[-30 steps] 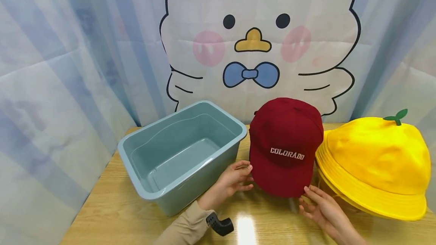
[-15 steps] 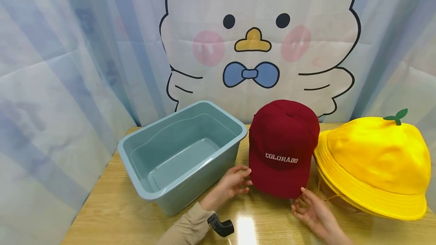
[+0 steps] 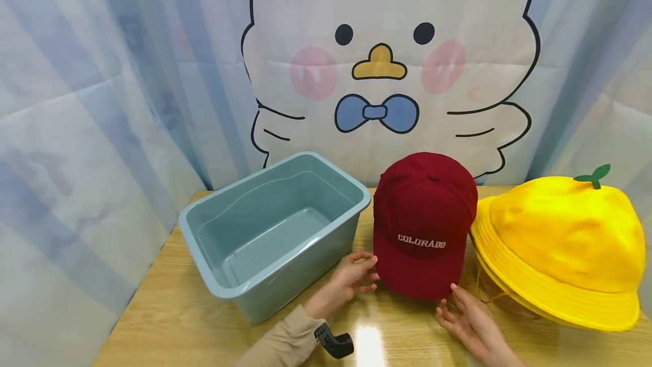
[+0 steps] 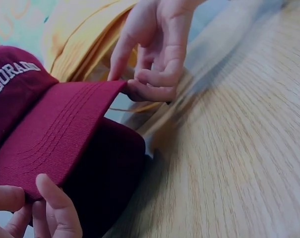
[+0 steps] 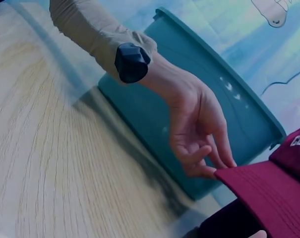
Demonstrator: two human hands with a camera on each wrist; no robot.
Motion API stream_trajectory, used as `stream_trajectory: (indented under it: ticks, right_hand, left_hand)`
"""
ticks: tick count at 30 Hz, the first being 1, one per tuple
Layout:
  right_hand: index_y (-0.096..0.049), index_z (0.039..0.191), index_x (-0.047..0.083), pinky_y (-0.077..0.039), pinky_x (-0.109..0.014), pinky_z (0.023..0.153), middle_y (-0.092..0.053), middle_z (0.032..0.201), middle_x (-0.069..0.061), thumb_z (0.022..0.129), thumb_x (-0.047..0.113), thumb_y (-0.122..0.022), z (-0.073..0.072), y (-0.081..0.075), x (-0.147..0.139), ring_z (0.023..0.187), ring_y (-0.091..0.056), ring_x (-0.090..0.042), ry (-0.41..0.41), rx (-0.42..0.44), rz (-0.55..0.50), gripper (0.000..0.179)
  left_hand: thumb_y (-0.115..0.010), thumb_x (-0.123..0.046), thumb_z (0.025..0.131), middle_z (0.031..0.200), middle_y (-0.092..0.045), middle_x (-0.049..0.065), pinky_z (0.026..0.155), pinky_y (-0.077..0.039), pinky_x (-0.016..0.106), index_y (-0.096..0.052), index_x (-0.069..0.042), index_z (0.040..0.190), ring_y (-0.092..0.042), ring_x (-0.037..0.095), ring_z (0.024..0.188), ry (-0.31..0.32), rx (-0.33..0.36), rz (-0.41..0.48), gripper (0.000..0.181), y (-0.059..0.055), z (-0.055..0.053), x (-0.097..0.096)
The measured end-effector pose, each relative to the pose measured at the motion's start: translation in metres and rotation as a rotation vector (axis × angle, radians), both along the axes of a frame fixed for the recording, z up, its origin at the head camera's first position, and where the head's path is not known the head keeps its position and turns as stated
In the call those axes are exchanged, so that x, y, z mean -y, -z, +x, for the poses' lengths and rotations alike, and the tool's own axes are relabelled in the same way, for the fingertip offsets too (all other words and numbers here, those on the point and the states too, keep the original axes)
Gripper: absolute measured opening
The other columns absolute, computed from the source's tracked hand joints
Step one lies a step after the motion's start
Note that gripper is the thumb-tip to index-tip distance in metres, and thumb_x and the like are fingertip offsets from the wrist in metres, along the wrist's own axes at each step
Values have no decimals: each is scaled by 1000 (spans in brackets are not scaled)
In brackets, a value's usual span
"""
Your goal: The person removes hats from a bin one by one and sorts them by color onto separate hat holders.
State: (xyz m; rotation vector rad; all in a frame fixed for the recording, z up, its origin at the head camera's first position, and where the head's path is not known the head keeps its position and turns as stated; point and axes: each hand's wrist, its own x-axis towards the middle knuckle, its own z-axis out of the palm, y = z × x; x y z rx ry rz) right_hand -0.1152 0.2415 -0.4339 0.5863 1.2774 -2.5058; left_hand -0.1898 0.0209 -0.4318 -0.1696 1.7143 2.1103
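A dark red baseball cap (image 3: pixel 425 225) with white "COLORADO" lettering faces me on the wooden table. My left hand (image 3: pixel 351 279) pinches the left corner of its brim, thumb on top and fingers beneath in the left wrist view. At the opposite brim corner, my right hand (image 3: pixel 471 319) pinches the edge between thumb and fingers. Seen from the left wrist, the brim (image 4: pixel 55 129) is raised off the table, with a dark red, shadowed part below it. Just right of the cap is a yellow bucket hat (image 3: pixel 565 248) with a green sprout on top.
A blue-green plastic bin (image 3: pixel 275 293) stands left of the cap, its inside showing bare. Behind the table (image 3: pixel 153 316) hangs a curtain (image 3: pixel 204 72) printed with a cartoon bird. A thin cord hangs under the yellow hat's brim.
Over the first half second the cap shifted slightly left and toward me and turned a little, both hands keeping to its brim. Since then it has hardly moved.
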Motion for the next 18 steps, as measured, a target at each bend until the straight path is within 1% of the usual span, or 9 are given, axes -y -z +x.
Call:
stream_trajectory:
  ticks: [2, 4, 6, 9, 10, 13, 15, 16, 18]
  right_hand:
    - [-55, 79, 23, -47, -22, 75, -50, 81, 10, 94, 27, -43, 0, -1, -1, 77, -52, -5, -10, 6, 2, 19]
    - [-54, 79, 23, -47, -23, 77, -50, 81, 10, 94, 25, -42, 0, -2, -3, 78, -53, -5, -49, -7, 7, 19]
    - [-54, 81, 23, -47, -24, 80, -51, 83, 8, 95, 23, -40, 0, -3, -7, 80, -54, -6, -109, -24, 3, 20]
    - [-55, 85, 21, -48, -27, 82, -54, 87, 7, 95, 22, -39, 2, -5, -15, 84, -57, -7, -220, -57, 63, 19]
    - [-56, 86, 20, -48, -28, 82, -55, 89, 7, 95, 23, -40, 3, -5, -18, 86, -58, -7, -269, -66, 91, 19]
    - [-55, 98, 16, -49, -30, 81, -58, 95, 8, 95, 26, -40, 7, -8, -27, 89, -59, -7, -420, -112, 222, 18]
    - [-50, 114, 5, -49, -33, 81, -59, 100, 9, 96, 27, -37, 10, -11, -31, 92, -58, -7, -519, -163, 339, 31]
    - [-45, 121, -1, -49, -34, 81, -58, 104, 8, 96, 28, -36, 12, -13, -33, 94, -57, -8, -557, -192, 405, 38]
    - [-32, 130, -9, -49, -38, 80, -59, 109, 1, 97, 28, -34, 15, -20, -34, 96, -57, -10, -585, -242, 560, 50]
  left_hand:
    - [-56, -14, 87, 77, -52, -4, 51, -47, 20, -57, -6, 97, -55, 5, 57, -7, -4, -1, 13, 0, 1, 0]
    - [-55, -14, 87, 78, -52, -4, 52, -49, 22, -56, -5, 99, -55, 6, 58, -12, -8, -13, 15, -1, 2, 1]
    - [-55, -14, 87, 80, -53, -3, 54, -50, 25, -56, -4, 101, -56, 7, 60, -11, -12, -28, 17, -1, 3, 2]
    - [-54, -14, 88, 84, -56, 0, 58, -53, 29, -55, -2, 105, -60, 9, 65, 3, -29, -44, 21, -3, 5, 5]
    - [-53, -14, 88, 86, -57, 2, 59, -53, 29, -55, -1, 106, -61, 10, 68, 10, -36, -45, 22, -4, 6, 6]
    - [-52, -16, 89, 94, -61, 8, 63, -53, 31, -53, 2, 108, -64, 14, 75, 37, -65, -33, 26, -8, 9, 9]
    - [-51, -18, 90, 100, -61, 13, 65, -53, 31, -52, 4, 110, -64, 15, 79, 59, -87, -18, 30, -11, 12, 14]
    - [-51, -19, 90, 103, -60, 15, 67, -53, 32, -51, 5, 111, -64, 15, 80, 68, -98, -13, 31, -13, 14, 16]
    - [-50, -20, 91, 107, -59, 18, 68, -53, 32, -50, 6, 113, -64, 18, 83, 82, -122, -16, 34, -17, 18, 22]
